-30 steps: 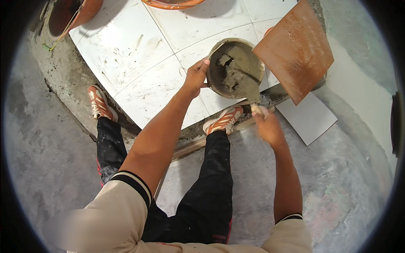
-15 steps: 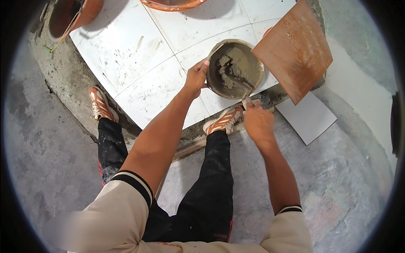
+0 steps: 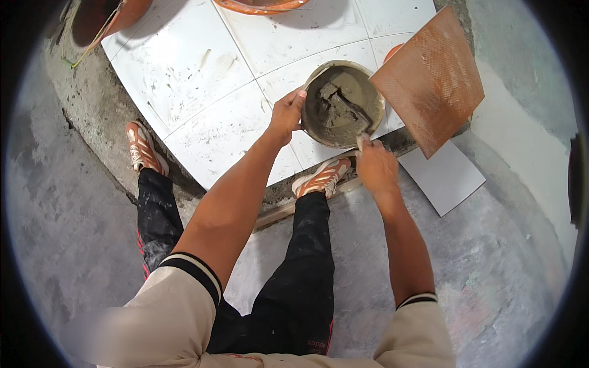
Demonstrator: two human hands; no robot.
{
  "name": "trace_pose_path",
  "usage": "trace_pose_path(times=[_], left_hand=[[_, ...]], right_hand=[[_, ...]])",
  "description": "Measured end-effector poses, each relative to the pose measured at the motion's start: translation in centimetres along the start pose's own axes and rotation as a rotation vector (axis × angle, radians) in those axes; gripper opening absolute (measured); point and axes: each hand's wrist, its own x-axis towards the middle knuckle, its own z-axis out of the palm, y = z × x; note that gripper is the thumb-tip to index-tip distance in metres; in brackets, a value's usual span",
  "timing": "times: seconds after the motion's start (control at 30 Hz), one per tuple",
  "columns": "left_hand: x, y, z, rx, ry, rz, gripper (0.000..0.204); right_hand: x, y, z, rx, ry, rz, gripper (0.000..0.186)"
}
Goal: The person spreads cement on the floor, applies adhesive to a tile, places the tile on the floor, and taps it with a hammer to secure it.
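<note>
Presently, left hand grips round grey bowl at edge of white tiled surface; right hand grips pale-handled tool; grey mortar loaded, not yet even.

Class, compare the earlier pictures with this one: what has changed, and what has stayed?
The right hand has moved left and forward, bringing its tool's handle closer to the bowl; the mortar inside has shifted. Nothing was newly grasped or released. The left hand still grips the bowl.
</note>
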Motion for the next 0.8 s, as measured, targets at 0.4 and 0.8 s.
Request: trace_pose_path(times=[0.4,0.8], left_hand=[[-0.6,0.1,0.2,0.006,0.014,0.028,0.045],[-0.4,0.1,-0.1,0.002,-0.050,-0.008,0.053]], right_hand=[[4.6,-0.3,-4.1,0.312,-0.244,0.095,0.041],[-2.2,-0.4,-6.5,-0.121,0.060,-0.076,0.032]])
